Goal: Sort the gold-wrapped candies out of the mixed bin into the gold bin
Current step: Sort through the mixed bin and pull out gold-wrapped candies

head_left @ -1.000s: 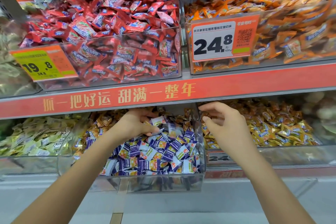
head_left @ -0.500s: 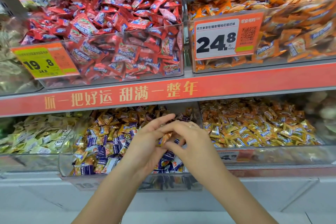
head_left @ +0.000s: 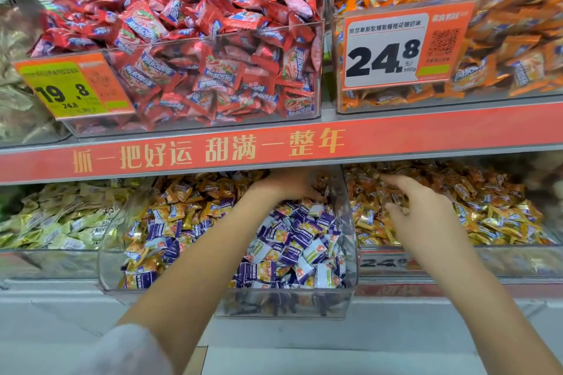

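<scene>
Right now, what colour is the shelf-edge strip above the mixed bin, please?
Red shelf-edge strip with gold lettering, clearest in the head view.

Left hand [head_left: 286,184] fingertips buried in candies at back of mixed bin [head_left: 231,292], under red shelf strip [head_left: 274,149]; grip unclear. Right hand [head_left: 426,210] motion-blurred over gold bin [head_left: 457,262]; held candy indistinct.

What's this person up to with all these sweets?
Someone is sorting candy on a shop shelf. The left hand reaches deep into the middle bin, where purple and gold wrappers are mixed. The right hand is over the neighbouring gold bin, fingers loosely spread above the pile of gold candies. Whether either hand holds a candy is unclear. Plenty of gold ones remain in the mix.
</scene>
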A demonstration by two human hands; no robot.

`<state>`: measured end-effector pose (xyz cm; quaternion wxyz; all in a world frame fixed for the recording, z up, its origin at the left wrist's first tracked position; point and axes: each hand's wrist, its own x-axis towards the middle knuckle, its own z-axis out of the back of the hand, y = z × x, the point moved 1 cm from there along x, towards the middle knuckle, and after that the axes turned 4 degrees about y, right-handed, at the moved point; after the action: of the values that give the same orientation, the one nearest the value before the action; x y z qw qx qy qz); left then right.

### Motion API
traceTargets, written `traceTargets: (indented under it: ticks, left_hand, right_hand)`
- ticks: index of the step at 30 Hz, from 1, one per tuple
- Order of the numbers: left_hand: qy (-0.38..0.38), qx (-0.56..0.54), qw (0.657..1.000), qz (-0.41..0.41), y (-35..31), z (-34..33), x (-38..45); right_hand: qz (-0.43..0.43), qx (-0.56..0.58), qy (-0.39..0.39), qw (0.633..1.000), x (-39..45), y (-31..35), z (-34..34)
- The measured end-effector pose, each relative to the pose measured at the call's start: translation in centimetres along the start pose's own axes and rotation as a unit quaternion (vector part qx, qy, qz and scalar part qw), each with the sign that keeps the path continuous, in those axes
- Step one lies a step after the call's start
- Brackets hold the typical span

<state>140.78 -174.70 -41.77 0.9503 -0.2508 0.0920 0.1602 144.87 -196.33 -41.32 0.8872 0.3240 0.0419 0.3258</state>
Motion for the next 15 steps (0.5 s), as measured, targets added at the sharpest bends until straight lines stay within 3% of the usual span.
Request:
traceTargets:
  ticks: [2, 5, 9, 12, 15]
  left_hand:
    - [0.091, 0.046, 0.995, -0.012, -0.3, -0.3, 1.8]
    - [0.138, 0.090, 0.986, -0.019, 0.4, -0.8, 3.4]
    - [0.124, 0.037, 0.990, -0.059, 1.2, -0.6, 3.8]
    - [0.187, 0.024, 0.982, -0.001, 1.9, -1.1, 4.3]
    - [0.106, 0.055, 0.993, 0.015, 1.5, -2.9, 4.9]
  right_hand:
    - [-0.018, -0.001, 0.022, 1.000, 0.1, -0.2, 0.0]
    - [-0.023, 0.012, 0.056, 0.998, 0.3, -0.2, -0.2]
    - [-0.019, 0.044, 0.077, 0.996, 0.4, 0.3, -0.6]
    - [-0.022, 0.053, 0.087, 0.995, 0.5, 0.4, -0.9]
    - [-0.013, 0.061, 0.082, 0.995, 0.7, 0.4, -0.8]
